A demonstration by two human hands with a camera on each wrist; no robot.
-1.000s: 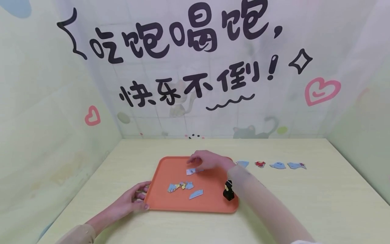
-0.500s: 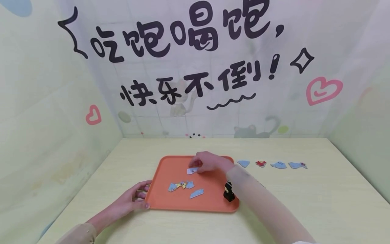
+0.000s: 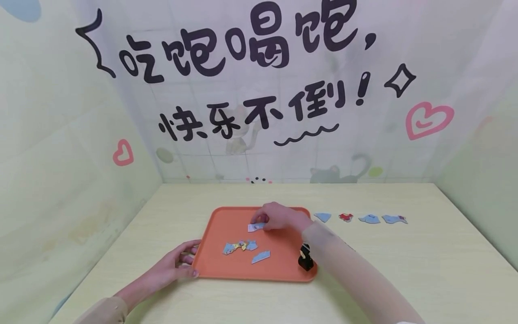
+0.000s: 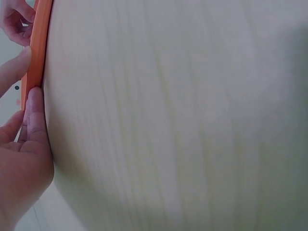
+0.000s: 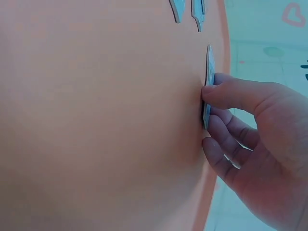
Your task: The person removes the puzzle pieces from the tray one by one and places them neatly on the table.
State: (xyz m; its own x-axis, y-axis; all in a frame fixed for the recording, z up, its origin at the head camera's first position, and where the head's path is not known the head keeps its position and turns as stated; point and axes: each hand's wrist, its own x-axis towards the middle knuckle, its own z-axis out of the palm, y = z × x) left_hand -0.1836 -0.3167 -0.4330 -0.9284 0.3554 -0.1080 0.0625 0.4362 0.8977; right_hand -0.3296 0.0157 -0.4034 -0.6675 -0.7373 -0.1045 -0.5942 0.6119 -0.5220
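Observation:
On the orange tray [image 3: 226, 270] my right hand [image 3: 277, 216] pinches a pale blue puzzle piece [image 3: 256, 227] near the tray's far side. The right wrist view shows the thumb on one face of this puzzle piece [image 5: 209, 72], with fingers behind it, low over the tray. My left hand [image 3: 180, 263] holds the tray's left edge, its thumb at the near corner; in the left wrist view the thumb and fingers lie on either side of the orange rim [image 4: 41, 48]. Joined blue and yellow puzzle pieces [image 3: 240, 246] lie left of centre, and a loose blue piece [image 3: 261, 257] beside them.
Right of the tray, a row of several puzzle pieces runs along the table [image 3: 404, 270], among them a red piece [image 3: 346, 217] and a blue piece [image 3: 394, 219]. A small black object [image 3: 305, 257] shows beside the right sleeve. A printed cloth [image 3: 202, 157] hangs behind.
My right hand has lowered slightly and its fingers have come down onto the pale blue piece. My left hand stays at the tray's edge.

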